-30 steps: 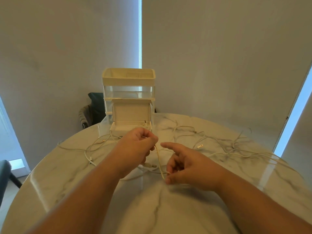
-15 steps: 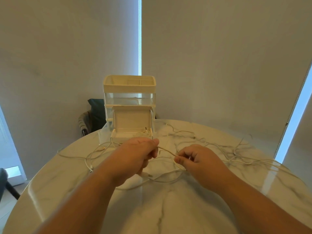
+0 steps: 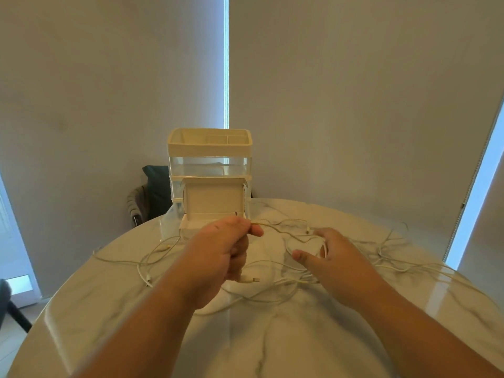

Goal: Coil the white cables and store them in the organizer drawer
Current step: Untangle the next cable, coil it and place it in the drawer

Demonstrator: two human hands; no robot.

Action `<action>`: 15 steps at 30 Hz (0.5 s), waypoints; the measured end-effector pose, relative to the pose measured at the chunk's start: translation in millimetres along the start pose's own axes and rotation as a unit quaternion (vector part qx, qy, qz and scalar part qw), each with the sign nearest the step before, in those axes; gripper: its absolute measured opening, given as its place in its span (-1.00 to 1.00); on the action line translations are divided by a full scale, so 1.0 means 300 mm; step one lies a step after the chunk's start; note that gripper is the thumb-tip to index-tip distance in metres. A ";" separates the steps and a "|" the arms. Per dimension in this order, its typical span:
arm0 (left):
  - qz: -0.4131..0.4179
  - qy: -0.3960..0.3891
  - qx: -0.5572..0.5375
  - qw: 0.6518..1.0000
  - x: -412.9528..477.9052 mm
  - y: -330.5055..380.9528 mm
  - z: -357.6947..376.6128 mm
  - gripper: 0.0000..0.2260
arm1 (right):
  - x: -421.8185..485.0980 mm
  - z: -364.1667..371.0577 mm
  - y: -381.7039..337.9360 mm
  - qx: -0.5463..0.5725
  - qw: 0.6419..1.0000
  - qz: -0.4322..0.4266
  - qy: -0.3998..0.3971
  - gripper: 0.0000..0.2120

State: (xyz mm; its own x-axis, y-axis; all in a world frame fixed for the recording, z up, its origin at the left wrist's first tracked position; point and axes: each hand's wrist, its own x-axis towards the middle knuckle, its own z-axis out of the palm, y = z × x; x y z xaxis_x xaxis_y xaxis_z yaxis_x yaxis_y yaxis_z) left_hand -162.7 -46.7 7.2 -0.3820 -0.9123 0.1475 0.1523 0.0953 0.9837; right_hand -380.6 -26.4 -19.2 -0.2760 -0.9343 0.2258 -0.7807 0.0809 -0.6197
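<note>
Several white cables lie tangled across the round marble table (image 3: 272,339). My left hand (image 3: 223,255) pinches one white cable (image 3: 278,230) between thumb and forefinger, just in front of the organizer. That cable runs right to my right hand (image 3: 331,255), whose fingers curl around a loop of it. A USB plug (image 3: 249,280) lies on the table below my left hand. The cream organizer (image 3: 209,162) stands at the table's far edge with its lower drawer (image 3: 212,215) pulled open towards me.
More loose cables (image 3: 390,257) spread over the right side of the table, and others (image 3: 144,261) trail to the left. A dark chair (image 3: 152,195) stands behind the table on the left. Roller blinds cover the windows behind.
My right hand has moved right and away from my left hand, drawing the cable into a loop. My left hand keeps its pinch near the drawer.
</note>
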 end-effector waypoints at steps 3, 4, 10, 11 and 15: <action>0.018 0.017 0.087 0.996 0.000 -0.028 0.030 -0.72 | -0.039 -0.017 -0.031 -0.054 0.995 -0.037 0.075 -0.20; 0.021 0.013 0.102 0.994 -0.003 -0.034 0.038 -0.73 | -0.058 -0.022 -0.048 -0.015 0.989 -0.102 0.108 -0.34; 0.011 -0.057 0.089 0.994 -0.028 -0.029 0.079 -0.74 | -0.116 0.030 -0.102 0.163 0.954 -0.250 0.028 -0.79; 0.016 -0.065 0.099 0.993 -0.030 -0.030 0.081 -0.73 | -0.110 0.039 -0.100 0.186 0.951 -0.245 0.012 -0.79; -0.014 -0.106 0.005 0.994 -0.028 -0.034 0.087 -0.73 | -0.094 0.036 -0.089 0.266 0.940 -0.214 0.024 -0.80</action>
State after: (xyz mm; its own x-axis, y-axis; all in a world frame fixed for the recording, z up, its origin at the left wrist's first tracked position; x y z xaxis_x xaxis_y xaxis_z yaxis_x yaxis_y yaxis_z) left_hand -184.9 -29.6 -1.3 -0.5692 -0.8105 0.1381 0.1304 0.0768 0.9885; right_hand -345.9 -5.9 -17.0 -0.0354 -0.8244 0.5649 -0.4380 -0.4953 -0.7502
